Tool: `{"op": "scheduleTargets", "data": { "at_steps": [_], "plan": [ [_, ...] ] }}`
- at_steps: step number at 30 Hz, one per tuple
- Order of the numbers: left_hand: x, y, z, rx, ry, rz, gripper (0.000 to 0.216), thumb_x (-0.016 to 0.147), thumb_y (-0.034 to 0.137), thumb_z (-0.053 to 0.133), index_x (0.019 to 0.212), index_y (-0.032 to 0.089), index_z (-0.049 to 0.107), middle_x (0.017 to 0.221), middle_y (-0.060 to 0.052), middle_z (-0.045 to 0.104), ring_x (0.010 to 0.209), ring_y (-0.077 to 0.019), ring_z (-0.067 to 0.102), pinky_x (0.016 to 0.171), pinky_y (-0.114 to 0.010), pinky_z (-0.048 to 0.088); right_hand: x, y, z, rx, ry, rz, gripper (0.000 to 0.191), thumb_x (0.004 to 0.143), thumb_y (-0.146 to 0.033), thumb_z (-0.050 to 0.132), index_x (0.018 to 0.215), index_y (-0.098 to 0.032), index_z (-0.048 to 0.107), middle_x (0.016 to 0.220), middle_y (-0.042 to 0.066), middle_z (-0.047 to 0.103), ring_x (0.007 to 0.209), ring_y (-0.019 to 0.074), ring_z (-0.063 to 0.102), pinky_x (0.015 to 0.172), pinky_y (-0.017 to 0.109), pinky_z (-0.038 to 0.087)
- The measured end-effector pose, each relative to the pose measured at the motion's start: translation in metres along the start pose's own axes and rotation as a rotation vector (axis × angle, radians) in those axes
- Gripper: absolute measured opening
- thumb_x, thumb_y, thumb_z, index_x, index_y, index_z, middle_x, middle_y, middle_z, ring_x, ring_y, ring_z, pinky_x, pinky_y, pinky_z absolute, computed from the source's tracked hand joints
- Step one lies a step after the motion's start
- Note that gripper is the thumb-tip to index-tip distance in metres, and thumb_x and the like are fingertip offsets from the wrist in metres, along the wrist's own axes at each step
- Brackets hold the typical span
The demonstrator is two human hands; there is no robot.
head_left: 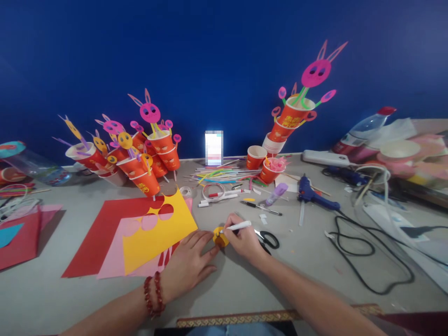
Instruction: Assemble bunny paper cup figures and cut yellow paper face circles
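Note:
A small yellow paper disc (pixel 218 232) lies on the grey table in front of me, with dark marks on it. My right hand (pixel 241 238) grips a white marker pen (pixel 240 225), its tip at the disc. Flat on the table, my left hand (pixel 192 261) has its fingers stretched out, the fingertips beside the disc's left edge. Black-handled scissors (pixel 269 240) lie just right of my right hand, partly hidden by it. Left of the disc are yellow paper (pixel 182 214) with round cut-outs, pink paper (pixel 112 252) and red paper (pixel 91 233).
Red paper cups with rabbit faces stand at the back left (pixel 143 182) and back right (pixel 289 116). A blue glue gun (pixel 317 198) with a looping black cable (pixel 336 233) lies right. Pipe cleaners (pixel 217 175), pens (pixel 219 199) and a lit phone (pixel 213 148) are ahead.

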State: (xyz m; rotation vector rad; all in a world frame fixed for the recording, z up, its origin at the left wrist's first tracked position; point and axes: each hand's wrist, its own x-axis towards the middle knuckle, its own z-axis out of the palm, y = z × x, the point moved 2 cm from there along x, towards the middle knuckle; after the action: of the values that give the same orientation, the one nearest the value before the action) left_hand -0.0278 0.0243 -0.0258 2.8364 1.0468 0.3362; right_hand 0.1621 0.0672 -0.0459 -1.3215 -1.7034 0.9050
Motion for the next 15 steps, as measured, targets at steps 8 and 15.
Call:
{"op": "scheduleTargets", "data": {
  "at_steps": [8, 15],
  "plan": [
    [-0.0001, -0.0002, 0.0009, 0.003, 0.002, 0.003, 0.040, 0.093, 0.036, 0.060, 0.129, 0.022, 0.056, 0.134, -0.015, 0.055, 0.122, -0.0309, 0.052, 0.102, -0.052, 0.047, 0.0006, -0.0001, 0.0008, -0.008, -0.009, -0.028, 0.012, 0.078, -0.015, 0.052, 0.070, -0.023, 0.049, 0.062, -0.003, 0.053, 0.057, 0.0140, 0.046, 0.053, 0.025, 0.035],
    [0.0004, 0.0003, -0.0007, 0.001, -0.016, 0.006, 0.040, 0.093, 0.037, 0.060, 0.129, 0.020, 0.056, 0.134, -0.015, 0.055, 0.122, -0.0312, 0.052, 0.102, -0.052, 0.047, 0.0007, -0.0022, 0.0005, -0.005, -0.030, -0.027, 0.011, 0.078, -0.015, 0.053, 0.070, -0.023, 0.051, 0.063, -0.002, 0.056, 0.058, 0.0149, 0.050, 0.055, 0.026, 0.037]
  ]
}}
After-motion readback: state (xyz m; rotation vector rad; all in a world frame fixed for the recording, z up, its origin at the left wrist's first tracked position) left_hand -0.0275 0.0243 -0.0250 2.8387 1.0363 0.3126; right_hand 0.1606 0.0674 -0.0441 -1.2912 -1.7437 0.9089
